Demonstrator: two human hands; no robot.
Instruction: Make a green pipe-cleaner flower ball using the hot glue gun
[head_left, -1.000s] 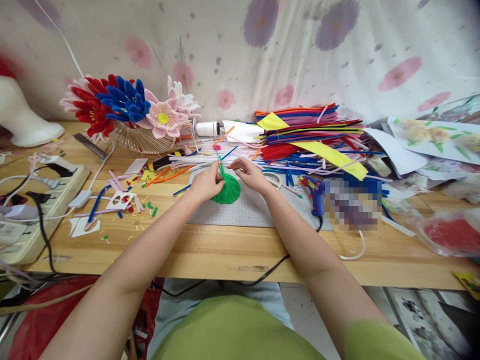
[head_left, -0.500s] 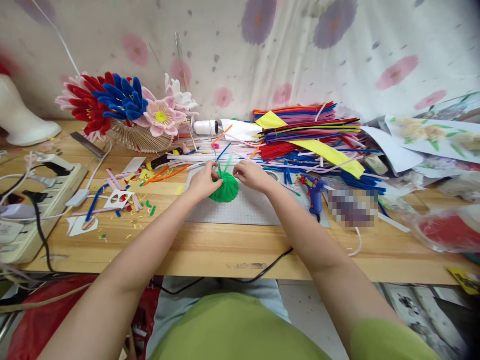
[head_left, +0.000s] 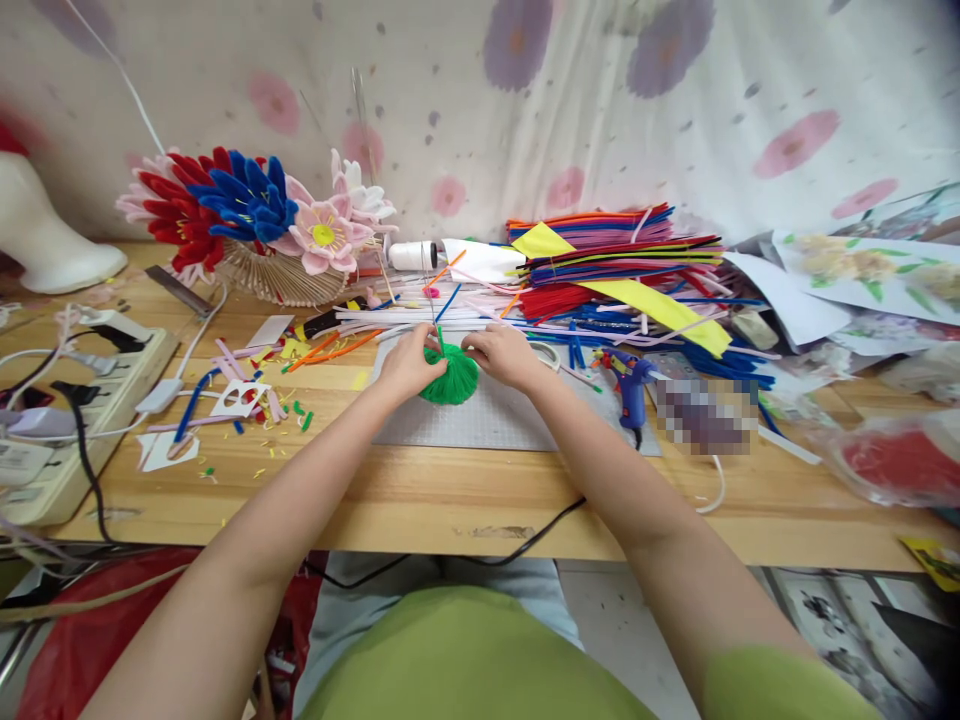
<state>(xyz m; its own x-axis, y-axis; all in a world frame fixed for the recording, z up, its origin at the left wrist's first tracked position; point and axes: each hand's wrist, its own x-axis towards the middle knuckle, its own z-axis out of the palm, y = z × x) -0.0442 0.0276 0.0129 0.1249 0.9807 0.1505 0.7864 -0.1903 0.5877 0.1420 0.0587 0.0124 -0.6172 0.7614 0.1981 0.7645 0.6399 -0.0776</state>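
Observation:
A round green disc (head_left: pixel 452 378), fuzzy and apparently made of pipe cleaner, is held over the grey cutting mat (head_left: pixel 480 425). Thin wires (head_left: pixel 430 290) stand up from its middle, with a short green piece beside them. My left hand (head_left: pixel 411 368) is closed on the disc's left side, thumb on top near the wires. At the upper right edge of the disc is my right hand (head_left: pixel 501 352), its fingertips pinched together; whatever is between them is too small to make out.
Bundles of coloured pipe cleaners (head_left: pixel 622 260) lie at the back. A blue glue gun (head_left: pixel 631 385) rests right of the mat. Fuzzy flowers (head_left: pixel 247 200) and a white thread spool (head_left: pixel 411 256) stand behind. Offcuts (head_left: pixel 240 398) and a power strip (head_left: pixel 97 420) are on the left.
My right hand has shifted slightly left, against the disc's edge. A green strand that stuck up right of the wires no longer shows there. My left hand keeps its grip.

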